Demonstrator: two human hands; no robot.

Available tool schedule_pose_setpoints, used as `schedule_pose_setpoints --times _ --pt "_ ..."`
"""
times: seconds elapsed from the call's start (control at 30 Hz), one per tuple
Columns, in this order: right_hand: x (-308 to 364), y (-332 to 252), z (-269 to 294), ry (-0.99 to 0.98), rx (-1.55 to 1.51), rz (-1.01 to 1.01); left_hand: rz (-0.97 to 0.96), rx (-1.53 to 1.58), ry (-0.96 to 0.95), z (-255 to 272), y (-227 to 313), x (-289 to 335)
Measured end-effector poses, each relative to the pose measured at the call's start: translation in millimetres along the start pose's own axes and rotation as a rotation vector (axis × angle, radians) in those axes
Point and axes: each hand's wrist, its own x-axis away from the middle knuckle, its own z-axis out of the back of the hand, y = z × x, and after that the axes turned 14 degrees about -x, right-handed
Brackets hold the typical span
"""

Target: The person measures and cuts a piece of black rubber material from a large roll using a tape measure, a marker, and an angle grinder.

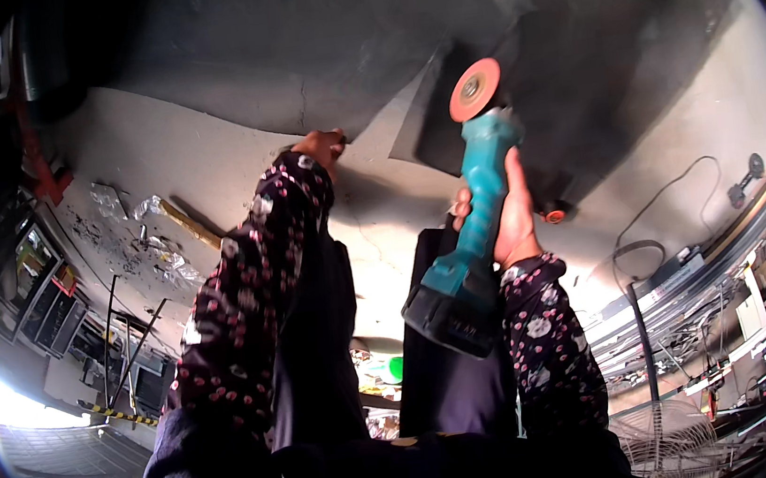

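My right hand [514,215] is wrapped round the body of a teal and black cordless angle grinder [485,166]. Its orange-red disc [475,90] points up and away from me, and the battery [453,311] hangs toward my legs. Farther forward and to the left, my left hand [323,147] is closed at the low edge of a large dark sheet [221,59]. Its fingertips are partly hidden there. Behind the disc lies a dark flat piece [440,119], partly in shadow.
A wooden-handled tool [191,225] and crumpled clear plastic [168,259] lie on the floor at left. A black cable [634,248] loops at right, beside long stacked bars [742,241]. A small orange-and-black round object [554,216] lies beyond my right wrist. A wire fan guard [665,433] stands at lower right.
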Motion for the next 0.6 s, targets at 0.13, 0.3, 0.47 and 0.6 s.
schedule_pose_setpoints --times 0.13,0.3,0.47,0.6 --pt "52.4 -14.8 -13.7 -0.018 0.104 0.042 0.117 -0.179 -0.153 35.0 25.8 -18.1" --pt "74.8 -43.1 -40.0 -0.003 0.033 0.027 0.148 -0.356 -0.228 32.6 25.2 -46.8" --pt "40.5 -77.0 -61.8 0.043 0.018 0.017 0.195 -0.363 -0.257 3.8 31.8 -84.9" --pt "-19.1 -87.2 -57.9 0.120 0.007 -0.058 0.344 -0.323 -0.052 -35.7 55.7 -101.7"
